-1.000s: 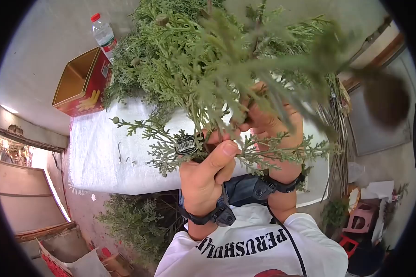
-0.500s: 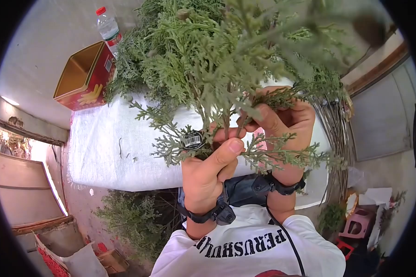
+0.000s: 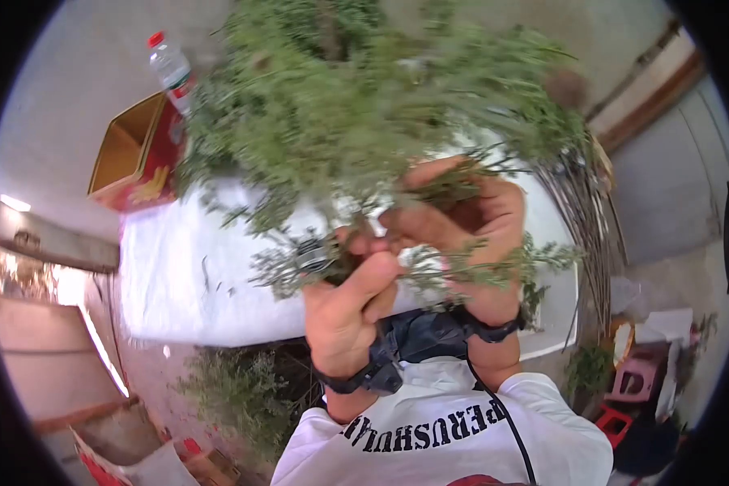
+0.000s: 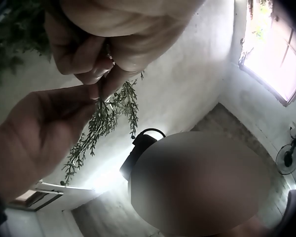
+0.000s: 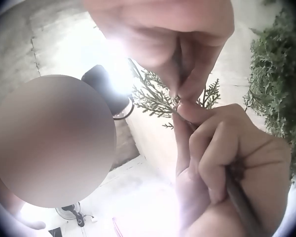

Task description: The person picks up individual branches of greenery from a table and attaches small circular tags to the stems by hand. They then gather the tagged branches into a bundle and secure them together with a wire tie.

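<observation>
My left hand grips a bundle of green conifer sprigs by its stems, thumb laid across them. In the right wrist view a thick brown stem runs through that palm. Beside the left fingers sits a round black disc with a barcode label. My right hand pinches at the stems with thumb and forefinger, right at the left thumb tip; a dark sprig shows by its curled fingers. Small leafy twigs stick out around the pinch. Foliage blurs and partly hides the stems above the hands.
A white woven sheet covers the table. At the back left stand an open red tin and a water bottle. Bare stems lean along the right edge. More greenery lies below the table's front edge.
The right hand turned, its fingers spreading then curling near the dark sprig, while its fingertips stayed by the left thumb. The left hand keeps its grip. Foliage above swung and is now blurred.
</observation>
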`<state>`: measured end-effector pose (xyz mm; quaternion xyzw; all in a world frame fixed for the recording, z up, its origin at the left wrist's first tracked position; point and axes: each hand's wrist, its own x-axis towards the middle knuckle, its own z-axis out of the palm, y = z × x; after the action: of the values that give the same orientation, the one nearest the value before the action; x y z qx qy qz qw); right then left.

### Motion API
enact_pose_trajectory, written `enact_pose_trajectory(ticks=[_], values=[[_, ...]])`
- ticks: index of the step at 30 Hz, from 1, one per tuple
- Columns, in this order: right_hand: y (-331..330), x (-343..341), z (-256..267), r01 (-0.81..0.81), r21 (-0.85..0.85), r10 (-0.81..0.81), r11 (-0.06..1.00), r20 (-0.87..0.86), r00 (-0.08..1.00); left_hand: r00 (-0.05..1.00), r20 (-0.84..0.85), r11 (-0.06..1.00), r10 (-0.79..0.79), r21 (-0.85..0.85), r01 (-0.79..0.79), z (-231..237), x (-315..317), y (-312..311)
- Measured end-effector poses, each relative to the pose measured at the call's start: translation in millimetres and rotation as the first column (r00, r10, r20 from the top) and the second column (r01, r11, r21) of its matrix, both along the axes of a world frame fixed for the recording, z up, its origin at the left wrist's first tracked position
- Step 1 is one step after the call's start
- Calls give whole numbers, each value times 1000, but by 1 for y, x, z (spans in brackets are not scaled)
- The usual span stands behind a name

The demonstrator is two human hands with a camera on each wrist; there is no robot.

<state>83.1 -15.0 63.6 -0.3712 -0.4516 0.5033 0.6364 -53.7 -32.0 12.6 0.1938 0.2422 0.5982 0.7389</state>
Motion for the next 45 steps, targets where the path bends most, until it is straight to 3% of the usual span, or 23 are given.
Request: enact_pose_trajectory(ticks=[3, 4, 7, 9, 11, 13, 14, 17, 20, 21, 23, 24, 27, 28, 30, 31, 32, 33, 35, 39, 41, 42, 45], values=[[2, 4, -1, -9, 89, -2, 996, 120, 993, 1000, 20, 998, -18, 56, 16, -8, 2, 1], [-3, 16, -3, 52, 72, -60, 996, 126, 990, 999, 39, 993, 21, 113, -26, -13, 0, 3], [-6, 48, -5, -28, -27, 34, 999, 261, 965, 989, 146, 998, 0, 68, -10, -24, -8, 11], [-15, 90, -19, 172, -44, -93, 984, 695, 713, 980, 198, 998, 33, 49, -44, -27, -11, 15], [-27, 134, -34, 452, 75, -279, 889, 871, 404, 986, 160, 986, 42, 151, -66, -24, -14, 19], [-49, 166, -36, 584, 104, -105, 805, 994, -32, 988, 146, 978, 49, 194, -77, -19, -14, 21], [-61, 174, -39, 586, 98, -96, 804, 995, -35, 988, 111, 980, 112, 153, -128, -14, -10, 19], [-91, 186, -52, 566, -211, 127, 797, 975, 184, 965, 43, 961, 257, 91, -260, -5, 5, 23], [-88, 180, -67, 583, -256, 107, 771, 955, 277, 972, -31, 972, 233, -9, -233, -2, 1, 25], [-85, 177, -64, 533, -245, 111, 810, 956, 271, 956, -28, 956, 294, 4, -294, -2, -2, 26], [-82, 176, -54, 577, -271, -94, 771, 847, 523, 972, -17, 972, 234, 0, -234, -7, -5, 35], [-76, 177, -50, 549, -271, -79, 791, 844, 531, 981, -17, 981, 192, -14, -192, -8, -7, 34], [-65, 180, -40, 471, -194, -276, 861, 600, 751, 982, -30, 983, 184, -13, -184, -4, -7, 31], [-58, 173, -35, 459, -192, -266, 868, 600, 754, 987, -30, 987, 161, -14, -161, -3, -7, 30], [-43, 145, -28, 337, -260, -276, 905, 244, 930, 985, -49, 986, 167, -3, -167, -4, -7, 28], [-37, 134, -27, 274, -277, -272, 921, 46, 961, 985, -71, 987, 159, 5, -159, -5, -6, 27], [-31, 128, -28, 273, -276, -272, 922, 43, 961, 984, -93, 988, 152, 16, -151, -5, -5, 27], [-24, 122, -29, 103, -219, -144, 970, -180, 973, 984, -98, 988, 152, 20, -150, -2, -3, 25], [-12, 109, -33, -187, 0, 155, 982, -558, 815, 959, -185, 973, 214, -52, -227, 13, 3, 20], [6, 68, -2, -163, 43, 164, 986, -455, 875, 937, -245, 963, 249, -42, -267, 15, 11, 15], [18, 54, 12, -219, 178, 258, 959, -235, 937, 933, -254, 963, 254, -23, -269, 15, 14, 14], [19, 43, 16, -217, 176, 255, 960, -235, 938, 926, -275, 960, 258, -33, -278, 17, 16, 13], [25, 10, 23, -18, 164, 4, 986, 85, 996, 910, -312, 951, 272, -55, -303, 19, 18, 15]])
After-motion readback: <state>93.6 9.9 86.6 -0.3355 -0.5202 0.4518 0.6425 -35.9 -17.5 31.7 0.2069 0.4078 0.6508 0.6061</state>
